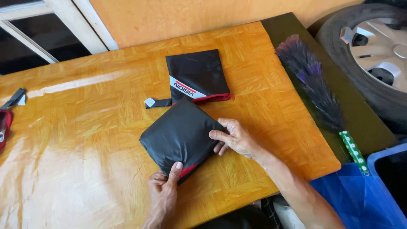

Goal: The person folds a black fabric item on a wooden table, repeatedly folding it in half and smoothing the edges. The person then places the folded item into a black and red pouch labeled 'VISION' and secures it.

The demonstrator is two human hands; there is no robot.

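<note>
A folded black fabric bundle with a red lining at its near edge lies on the orange wooden table. My left hand pinches the bundle's near corner, thumb on top. My right hand presses on its right edge with the fingers curled over it. Just beyond the bundle lies a black pouch with a white and red stripe, a red rim and a short black strap with a tag.
A purple feather duster with a green dotted handle lies along the table's dark right edge. A car wheel leans at the far right. A blue bin stands at the near right. A red and black item sits at the left edge.
</note>
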